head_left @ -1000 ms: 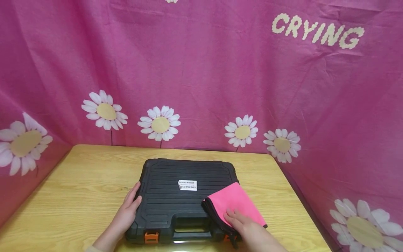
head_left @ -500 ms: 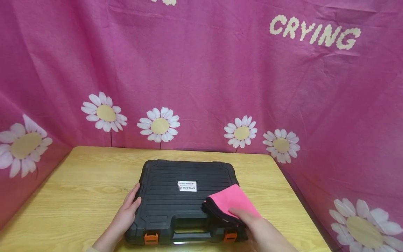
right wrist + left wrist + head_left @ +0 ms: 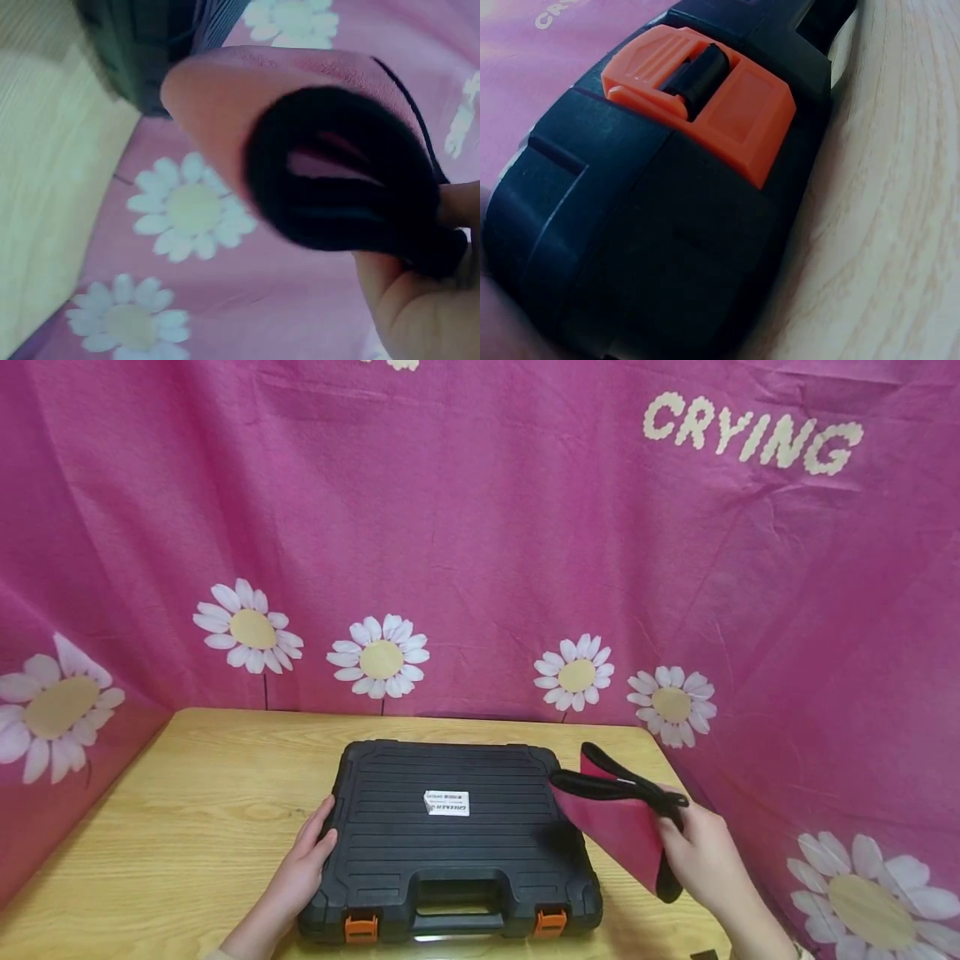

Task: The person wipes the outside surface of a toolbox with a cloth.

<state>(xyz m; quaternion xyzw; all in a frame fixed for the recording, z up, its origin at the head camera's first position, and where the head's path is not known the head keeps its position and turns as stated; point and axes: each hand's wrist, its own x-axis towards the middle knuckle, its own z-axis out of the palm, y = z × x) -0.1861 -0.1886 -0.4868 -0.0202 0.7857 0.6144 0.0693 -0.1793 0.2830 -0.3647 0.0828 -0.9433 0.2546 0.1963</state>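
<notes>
A black ribbed tool case [image 3: 382, 827] with a white label and two orange latches lies on the table, handle side toward me. My left hand [image 3: 300, 860] rests against its left side, thumb at the edge and fingers extended along it. Up close in the left wrist view is one orange latch [image 3: 742, 112] at the case's corner. To the right, my right hand [image 3: 701, 843] holds up a folded pink cloth [image 3: 622, 831] with black edging, pinched at one end. The right wrist view shows the cloth [image 3: 217, 112] folded over in a loop, black edging [image 3: 262, 172] facing the camera.
The wooden table [image 3: 187, 810] reaches back to a pink curtain [image 3: 465, 527] with white daisies, which also hangs along both sides. A small dark object [image 3: 703, 955] shows at the bottom edge of the head view.
My right hand has lifted the pink cloth off the case's right front corner and moved it right and up, uncovering the right latch. The left hand and the case have stayed put.
</notes>
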